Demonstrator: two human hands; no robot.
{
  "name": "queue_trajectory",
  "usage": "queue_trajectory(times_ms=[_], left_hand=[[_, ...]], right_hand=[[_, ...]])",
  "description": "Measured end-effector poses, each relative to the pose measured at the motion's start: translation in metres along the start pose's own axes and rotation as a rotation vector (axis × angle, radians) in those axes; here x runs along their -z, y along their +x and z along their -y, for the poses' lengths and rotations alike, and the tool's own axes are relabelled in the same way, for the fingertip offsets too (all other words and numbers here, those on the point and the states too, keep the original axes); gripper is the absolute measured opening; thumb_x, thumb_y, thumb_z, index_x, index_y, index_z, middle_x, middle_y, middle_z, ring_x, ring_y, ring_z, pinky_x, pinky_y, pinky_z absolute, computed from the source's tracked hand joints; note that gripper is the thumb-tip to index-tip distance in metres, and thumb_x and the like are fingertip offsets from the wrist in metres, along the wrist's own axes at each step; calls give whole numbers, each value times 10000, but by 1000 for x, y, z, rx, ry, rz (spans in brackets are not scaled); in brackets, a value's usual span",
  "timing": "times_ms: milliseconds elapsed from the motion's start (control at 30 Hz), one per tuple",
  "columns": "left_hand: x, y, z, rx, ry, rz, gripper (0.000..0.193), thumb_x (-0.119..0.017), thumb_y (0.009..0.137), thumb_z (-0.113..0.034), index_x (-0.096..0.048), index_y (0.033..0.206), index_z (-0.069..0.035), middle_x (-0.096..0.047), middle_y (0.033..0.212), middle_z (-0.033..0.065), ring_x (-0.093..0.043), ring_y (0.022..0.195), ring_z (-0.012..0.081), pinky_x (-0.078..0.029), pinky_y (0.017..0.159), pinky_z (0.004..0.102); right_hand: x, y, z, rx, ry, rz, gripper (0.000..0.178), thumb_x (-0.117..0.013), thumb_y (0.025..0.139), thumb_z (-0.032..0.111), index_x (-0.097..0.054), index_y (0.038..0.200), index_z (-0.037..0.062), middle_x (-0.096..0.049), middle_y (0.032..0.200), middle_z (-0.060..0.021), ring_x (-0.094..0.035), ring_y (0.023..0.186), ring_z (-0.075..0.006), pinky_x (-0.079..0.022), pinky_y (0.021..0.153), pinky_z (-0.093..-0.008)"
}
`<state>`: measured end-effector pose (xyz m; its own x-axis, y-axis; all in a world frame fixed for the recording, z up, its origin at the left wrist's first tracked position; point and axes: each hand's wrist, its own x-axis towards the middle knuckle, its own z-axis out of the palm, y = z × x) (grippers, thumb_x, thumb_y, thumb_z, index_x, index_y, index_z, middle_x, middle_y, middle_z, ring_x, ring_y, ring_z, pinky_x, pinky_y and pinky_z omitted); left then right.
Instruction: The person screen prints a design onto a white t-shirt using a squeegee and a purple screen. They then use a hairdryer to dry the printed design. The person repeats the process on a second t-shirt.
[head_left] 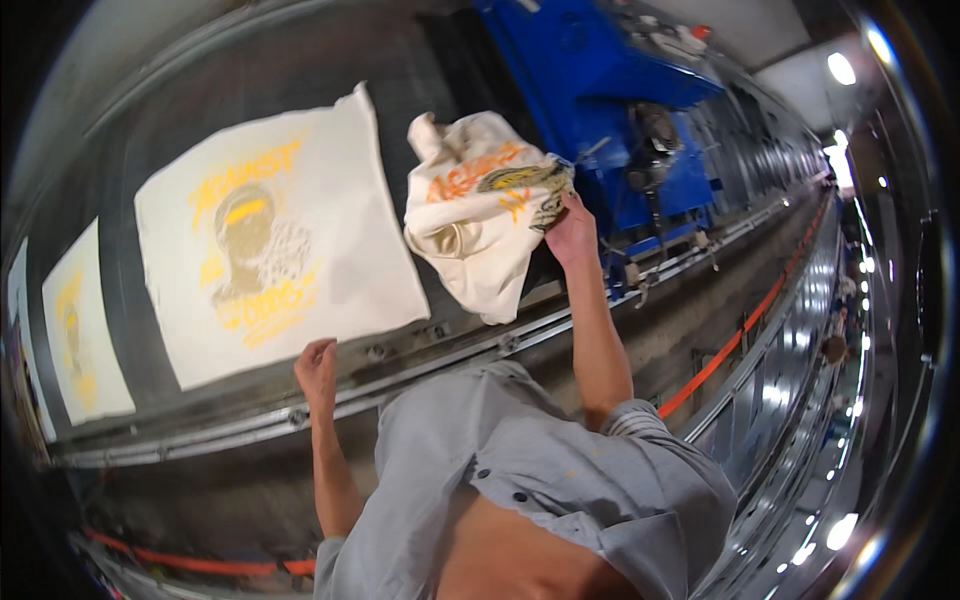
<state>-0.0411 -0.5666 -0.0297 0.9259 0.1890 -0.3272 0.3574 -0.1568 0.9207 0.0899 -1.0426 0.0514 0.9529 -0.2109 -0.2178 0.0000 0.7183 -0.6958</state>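
Right grip (573, 235) pinches bunched cream cloth (478, 220)

The right grip is closed on the bunched cream cloth's right edge; the cloth, lettered in orange, is left of it, over a dark bench (124, 270). Just past the grip, a blue machine (600, 100) stands in the way. Further left lies a flat yellow-lettered cloth (340, 230); near its lower edge the left grip (318, 372) curls loosely, whether empty I cannot tell. Bright lights (842, 68) run off far right.

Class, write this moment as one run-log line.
right hand: grips crumpled cloth | left hand: near flat cloth | blue machine: right of crumpled cloth
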Motion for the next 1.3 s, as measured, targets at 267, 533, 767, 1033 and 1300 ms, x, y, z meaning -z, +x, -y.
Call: queue_trajectory(times_ms=[267,533,767,1033,1300], left_hand=[[-73,-18,-30,-24,-36,128,187,-666,918,-96,-717,1054,22,-728,946,68,-634,855,102,-512,763,263],[-105,-94,-35,43,-15,18,195,-709,909,-139,-718,1044,2,-723,940,58,-647,877,112,-519,798,281],[-126,-138,15,133,109,-191,187,-695,887,-99,-737,993,49,-716,841,55,-624,820,103,-494,771,247],[-111,-145,45,191,8,-261,223,-722,878,-131,-723,959,77,-697,813,50,-603,759,93,-484,696,249],[-69,-101,-21,208,90,-416,225,-720,873,-163,-737,961,43,-658,755,9,-535,711,78,-437,641,261]], right_hand=[[-71,14,155,444,-77,150,449,-589,990,246,-513,1374,27,-575,1372,-161,-532,1273,-322,-406,1104,-506],[-60,23,77,641,-678,53,308,-612,966,90,-587,1262,11,-646,1231,-146,-630,1089,-271,-505,977,-406],[100,95,-78,0,-1548,-300,329,-708,837,267,-672,973,-30,-686,967,-255,-663,927,-410,-505,804,-465],[8,71,135,533,-1159,-349,216,-631,879,213,-732,928,28,-742,877,-144,-718,803,-263,-542,745,-372],[206,42,187,221,-2059,-496,558,-741,766,315,-641,1265,85,-618,1298,-228,-570,1212,-411,-469,1013,-484]])
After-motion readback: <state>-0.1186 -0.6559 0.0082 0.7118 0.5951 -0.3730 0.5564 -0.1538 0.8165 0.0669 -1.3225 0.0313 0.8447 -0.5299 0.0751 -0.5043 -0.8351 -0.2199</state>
